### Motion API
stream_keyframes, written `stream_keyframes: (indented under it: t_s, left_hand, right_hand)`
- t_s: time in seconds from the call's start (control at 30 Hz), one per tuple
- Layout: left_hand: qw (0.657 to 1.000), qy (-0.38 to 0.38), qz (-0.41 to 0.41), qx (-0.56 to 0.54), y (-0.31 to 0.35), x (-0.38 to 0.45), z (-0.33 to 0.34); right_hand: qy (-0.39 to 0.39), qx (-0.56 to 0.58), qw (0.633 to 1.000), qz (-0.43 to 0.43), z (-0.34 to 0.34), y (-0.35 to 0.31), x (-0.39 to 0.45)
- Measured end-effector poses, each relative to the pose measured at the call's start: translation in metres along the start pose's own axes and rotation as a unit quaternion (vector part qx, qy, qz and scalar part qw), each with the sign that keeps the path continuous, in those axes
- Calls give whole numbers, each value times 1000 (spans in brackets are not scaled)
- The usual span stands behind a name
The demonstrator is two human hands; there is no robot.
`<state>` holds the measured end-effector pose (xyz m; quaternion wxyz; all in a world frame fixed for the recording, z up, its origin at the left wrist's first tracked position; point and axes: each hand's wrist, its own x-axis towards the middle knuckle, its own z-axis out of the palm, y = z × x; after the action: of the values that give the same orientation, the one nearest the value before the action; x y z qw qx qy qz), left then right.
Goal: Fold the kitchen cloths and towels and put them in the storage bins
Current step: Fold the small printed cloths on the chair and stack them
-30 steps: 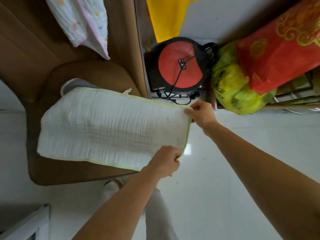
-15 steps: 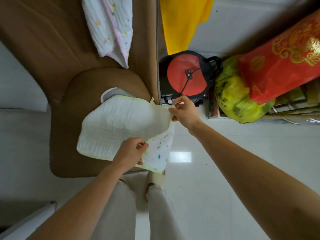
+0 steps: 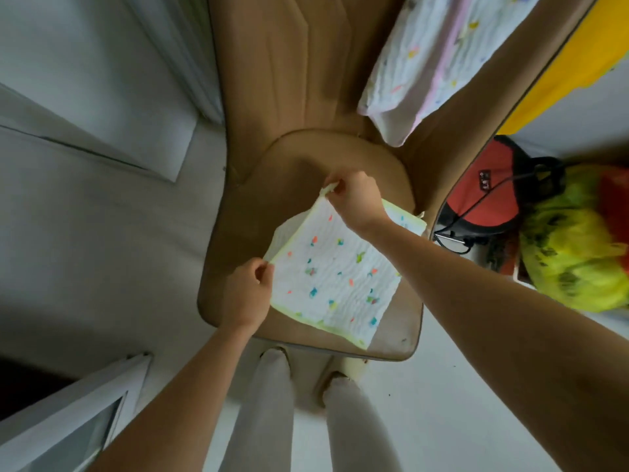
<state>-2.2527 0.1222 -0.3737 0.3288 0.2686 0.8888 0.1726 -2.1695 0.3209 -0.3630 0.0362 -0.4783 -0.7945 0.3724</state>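
Folded cloth [image 3: 335,272] (white, coloured flecks, green trim) on brown chair seat [image 3: 391,185], long axis near-right to far-left. Left hand [image 3: 246,292] pinching near-left corner, right hand [image 3: 354,195] pinching far corner. Second cloth [image 3: 432,59] draped over chair back; red bag [image 3: 483,195] and yellow-green bag [image 3: 575,257] right.

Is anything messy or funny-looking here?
Nothing looks broken or spilled. The dotted cloth lies folded on the chair seat, both hands pinching its left edge. One oddity: another cloth hangs loosely over the chair's backrest, not folded yet.

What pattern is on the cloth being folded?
White cloth with small multicoloured flecks, yellow-green edging; head view.
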Motion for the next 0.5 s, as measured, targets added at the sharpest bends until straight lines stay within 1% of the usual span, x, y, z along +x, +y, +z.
stream_keyframes:
  t_s: [0.1, 0.17, 0.23, 0.3, 0.37, 0.43, 0.5]
  left_hand:
    - [998, 36, -41, 24, -12, 14, 6]
    - [998, 31, -61, 15, -16, 23, 10]
    - [999, 21, -46, 4, -17, 31, 16]
    - [1000, 14, -23, 13, -16, 39, 20]
    - [999, 5, -12, 36, -17, 45, 24]
    - [998, -13, -14, 52, -17, 50, 26]
    - [998, -35, -16, 44, -17, 54, 24]
  right_hand:
    - [8, -157, 985, -69, 17, -6, 15]
    - [-12, -240, 964, -112, 26, -11, 25]
    - [-80, -270, 949, -139, 37, -15, 35]
    - [-175, -264, 935, -161, 48, -16, 43]
    - [-270, -300, 893, -197, 56, -18, 49]
    - [-318, -346, 850, -237, 63, -21, 53]
    - [-347, -332, 839, -255, 71, -26, 56]
